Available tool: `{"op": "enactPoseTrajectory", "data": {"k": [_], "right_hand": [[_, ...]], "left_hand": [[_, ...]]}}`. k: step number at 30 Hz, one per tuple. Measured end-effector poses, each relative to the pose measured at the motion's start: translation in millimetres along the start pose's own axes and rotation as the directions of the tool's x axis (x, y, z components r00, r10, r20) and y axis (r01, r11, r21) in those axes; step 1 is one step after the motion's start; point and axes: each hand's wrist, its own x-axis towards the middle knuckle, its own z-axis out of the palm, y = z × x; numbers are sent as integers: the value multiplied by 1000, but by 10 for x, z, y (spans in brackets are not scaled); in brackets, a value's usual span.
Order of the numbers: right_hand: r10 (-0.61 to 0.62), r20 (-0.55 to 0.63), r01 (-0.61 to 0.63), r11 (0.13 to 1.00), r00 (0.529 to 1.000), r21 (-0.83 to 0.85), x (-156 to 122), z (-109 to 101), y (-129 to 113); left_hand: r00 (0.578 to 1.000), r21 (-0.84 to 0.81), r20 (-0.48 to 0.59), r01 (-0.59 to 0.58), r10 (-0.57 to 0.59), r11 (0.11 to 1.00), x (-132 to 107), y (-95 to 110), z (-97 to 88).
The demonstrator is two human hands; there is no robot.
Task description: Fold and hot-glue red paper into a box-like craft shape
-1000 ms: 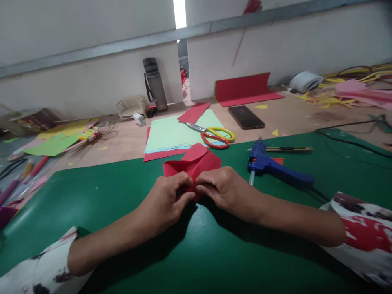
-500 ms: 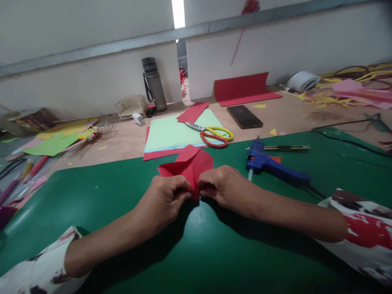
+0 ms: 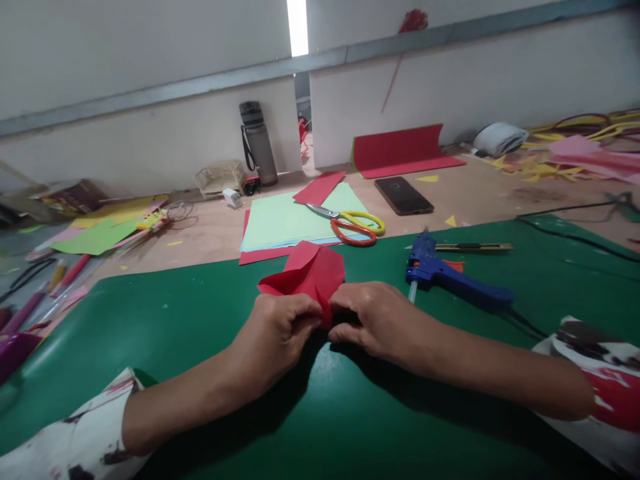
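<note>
A folded piece of red paper [image 3: 320, 270] stands up from the green mat [image 3: 210, 300], its flaps spread away from me. My left hand [image 3: 283, 327] pinches its near left edge between thumb and fingers. From the other side, my right hand [image 3: 367, 317] has its fingers against the paper's near right edge, thumb a little below them. The paper's lowest point is partly hidden between the two hands. Just beyond it lie scissors [image 3: 357, 223] with one yellow and one red handle, on a stack of pale green sheets [image 3: 280, 223].
Right of my hand lie a blue glue gun [image 3: 443, 273] and a craft knife [image 3: 470, 247]. Farther back are a phone [image 3: 403, 195], folded red card [image 3: 400, 152] and a dark bottle [image 3: 261, 147]. Coloured paper [image 3: 100, 235] and pens [image 3: 70, 275] lie at left.
Both hands and the paper's near tip have shifted slightly right. My right thumb now sits lower, with a wider gap from its fingers. The whole view has shifted a little.
</note>
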Motion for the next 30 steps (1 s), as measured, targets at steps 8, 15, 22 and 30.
{"op": "enactPoseTrajectory", "data": {"k": [8,15,22,30], "right_hand": [[-231,-270,217,973,935,-83,-50,202,103],[-326,-289,304,945,900,-118,-55,218,113],[-265,-204,269,963,942,-11,-13,81,127],[-315,-180,330,943,932,54,-9,-39,258]], "left_hand": [[997,-146,-53,45,-53,988,-25,-1,24],[995,-214,-85,42,-62,976,-47,47,38],[968,211,-103,-204,230,956,-130,9,-738],[988,-77,140,77,-66,994,-173,-277,-810]]}}
